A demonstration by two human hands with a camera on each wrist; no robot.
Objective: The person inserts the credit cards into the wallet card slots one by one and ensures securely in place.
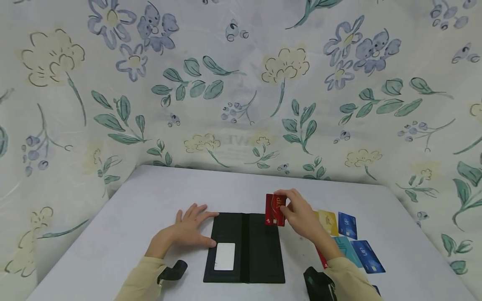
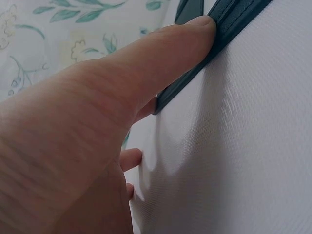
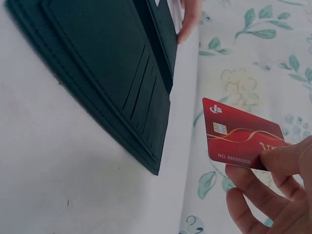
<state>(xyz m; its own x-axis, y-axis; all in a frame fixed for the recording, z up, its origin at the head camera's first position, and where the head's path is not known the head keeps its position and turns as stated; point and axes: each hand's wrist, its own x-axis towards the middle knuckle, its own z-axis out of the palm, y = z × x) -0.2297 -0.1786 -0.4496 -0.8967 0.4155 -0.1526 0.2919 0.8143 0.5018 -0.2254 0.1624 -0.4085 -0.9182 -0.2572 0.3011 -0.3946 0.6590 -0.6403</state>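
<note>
A black card wallet [image 1: 265,255] lies spread open on the white table, with a white rectangle [image 1: 224,256] in its left half and card slots visible in the right wrist view. My left hand [image 1: 188,230] has its fingers spread at the wallet's left side. Its thumb [image 2: 170,41] touches the wallet's edge, and the index finger reaches the upper left corner. Above the wallet's upper right part, my right hand [image 1: 303,215] pinches a red VIP card [image 3: 239,136] between thumb and fingers. The card is raised off the wallet, its chip side showing.
To the right lie several cards: a yellow card [image 1: 329,222], a blue card [image 1: 347,225], a teal card [image 1: 348,251] and another blue card [image 1: 368,256]. Under the right forearm shows part of a red card [image 1: 321,257]. A floral cloth [image 1: 241,83] hangs behind the table.
</note>
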